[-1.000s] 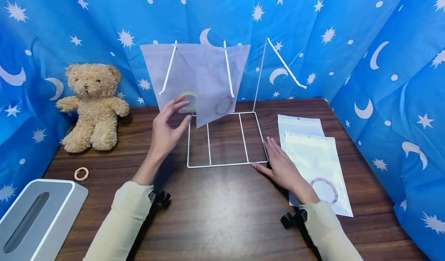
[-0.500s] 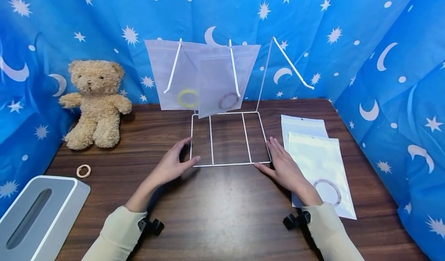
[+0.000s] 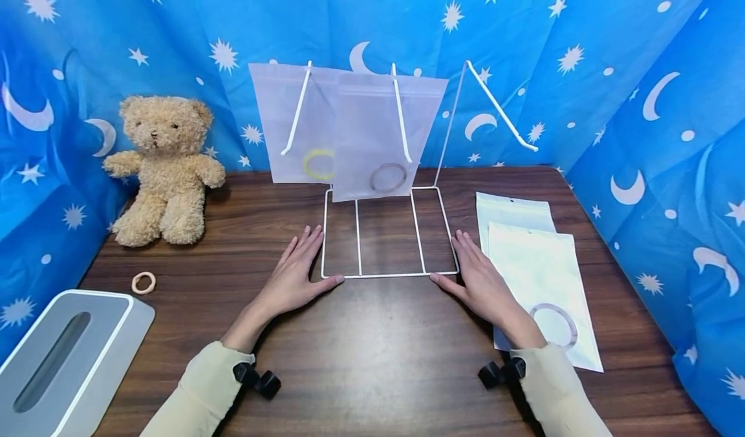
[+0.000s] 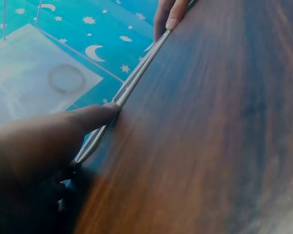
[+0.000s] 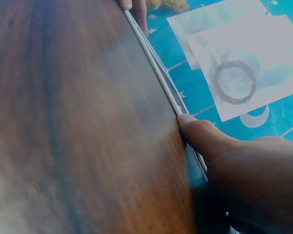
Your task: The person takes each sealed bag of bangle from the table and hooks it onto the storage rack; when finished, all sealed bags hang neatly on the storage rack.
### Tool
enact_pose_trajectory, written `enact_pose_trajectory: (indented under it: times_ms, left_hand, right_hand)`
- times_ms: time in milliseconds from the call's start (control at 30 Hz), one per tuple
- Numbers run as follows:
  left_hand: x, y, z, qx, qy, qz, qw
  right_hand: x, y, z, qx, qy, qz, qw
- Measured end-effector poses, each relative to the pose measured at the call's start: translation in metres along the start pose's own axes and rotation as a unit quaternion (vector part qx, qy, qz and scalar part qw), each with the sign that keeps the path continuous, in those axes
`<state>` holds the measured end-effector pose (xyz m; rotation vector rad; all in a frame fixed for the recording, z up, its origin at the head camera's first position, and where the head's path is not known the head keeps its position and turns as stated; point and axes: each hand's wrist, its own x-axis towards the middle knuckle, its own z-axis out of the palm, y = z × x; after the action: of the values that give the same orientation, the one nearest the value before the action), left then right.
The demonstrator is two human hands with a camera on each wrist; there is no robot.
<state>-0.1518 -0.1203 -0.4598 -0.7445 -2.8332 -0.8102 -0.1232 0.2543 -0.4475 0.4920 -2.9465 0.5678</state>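
A white wire display rack (image 3: 401,275) with three slanting prongs stands on the table. My left hand (image 3: 291,280) lies at its front left corner, thumb against the front wire and straight fingers along the side. At the front right corner my right hand (image 3: 482,287) touches the base the same way; its thumb (image 5: 205,134) meets the wire in the right wrist view. From the left prong hangs a frosted zip bag (image 3: 285,117) with a yellow ring inside. Another zip bag (image 3: 372,127), holding a greyish ring, hangs on the middle prong and overlaps it. The right prong is bare.
Two pale zip bags lie overlapping right of the rack; the top bag (image 3: 535,262) holds a ring. At left are a teddy bear (image 3: 165,165), a small wooden ring (image 3: 143,283) and a grey-topped tissue box (image 3: 105,340). A blue star curtain (image 3: 524,30) encloses the table.
My left hand has come down from the hanging bags to the rack's front left corner. The bag on the middle prong has swung round to face forward. My right hand stays at its corner.
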Motion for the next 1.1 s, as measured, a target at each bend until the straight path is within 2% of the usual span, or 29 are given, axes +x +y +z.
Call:
enact_pose_trajectory:
  times_ms: [167, 400, 500, 567, 633, 733, 833, 867, 967, 1033, 1100]
  left_hand:
    - [0.001, 0.001, -0.001, 0.016, 0.001, -0.001, 0.9999]
    - [0.001, -0.001, -0.003, 0.013, 0.001, -0.003, 0.9999]
    - [0.001, -0.001, -0.003, 0.014, -0.001, -0.003, 0.9999]
    - [0.001, -0.001, -0.002, 0.015, -0.002, -0.003, 0.9999]
    - [0.0, 0.0, -0.002, 0.015, -0.003, -0.002, 0.9999]
    - [-0.001, 0.001, -0.001, 0.016, -0.002, -0.001, 0.9999]
    - [-0.002, 0.002, 0.0, 0.019, 0.001, 0.001, 0.9998]
    - [-0.002, 0.002, 0.0, 0.021, 0.002, 0.001, 0.9998]
    - [-0.001, 0.001, 0.0, 0.022, 0.004, 0.004, 0.9998]
    - [-0.001, 0.001, 0.0, 0.021, 0.006, 0.005, 0.9997]
    - [-0.001, 0.001, 0.0, 0.02, 0.009, 0.005, 0.9998]
  right_hand:
    - [0.002, -0.001, -0.002, 0.001, 0.0, -0.001, 1.0]
    - [0.004, -0.003, -0.003, -0.005, -0.005, 0.007, 0.9999]
    - [0.003, -0.001, -0.008, -0.003, 0.022, 0.0, 0.9997]
    - [0.0, 0.002, -0.017, 0.005, 0.057, -0.002, 0.9984]
    - [-0.005, 0.007, -0.028, 0.011, 0.089, 0.012, 0.9959]
    - [-0.019, 0.019, -0.049, 0.011, 0.114, 0.068, 0.9911]
    - [-0.037, 0.037, -0.068, 0.002, 0.08, 0.178, 0.9809]
    - [-0.043, 0.043, -0.073, 0.001, 0.057, 0.218, 0.9742]
    - [-0.059, 0.06, -0.085, -0.005, -0.026, 0.327, 0.9447]
    - [-0.065, 0.068, -0.09, -0.008, -0.057, 0.363, 0.9301]
    - [-0.067, 0.073, -0.093, -0.009, -0.064, 0.376, 0.9242]
